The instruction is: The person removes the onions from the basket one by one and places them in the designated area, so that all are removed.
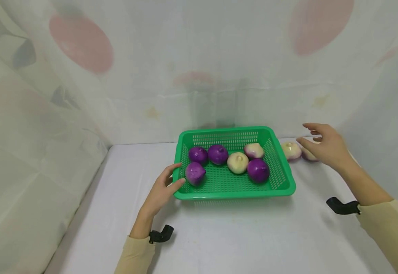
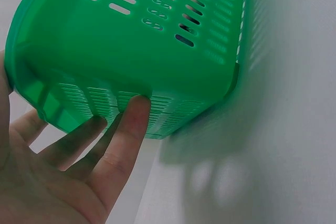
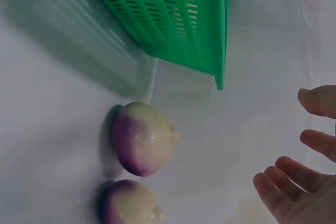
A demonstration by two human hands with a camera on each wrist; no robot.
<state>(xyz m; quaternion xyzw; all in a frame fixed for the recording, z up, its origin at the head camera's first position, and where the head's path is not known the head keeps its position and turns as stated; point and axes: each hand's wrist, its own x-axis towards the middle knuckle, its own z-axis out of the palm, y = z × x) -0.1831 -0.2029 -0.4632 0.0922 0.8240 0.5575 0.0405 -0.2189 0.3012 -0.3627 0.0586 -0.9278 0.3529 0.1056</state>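
A pale cloth printed with faded red shapes hangs behind a white table.

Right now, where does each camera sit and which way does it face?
Head: worn on the head, facing forward and down at the basket; left hand, right hand and sleeves show.
Left wrist: worn there, facing the basket's outer side; left hand shows.
Right wrist: worn there, facing two round vegetables and the basket; right hand shows.
Head and right wrist share both vegetables.
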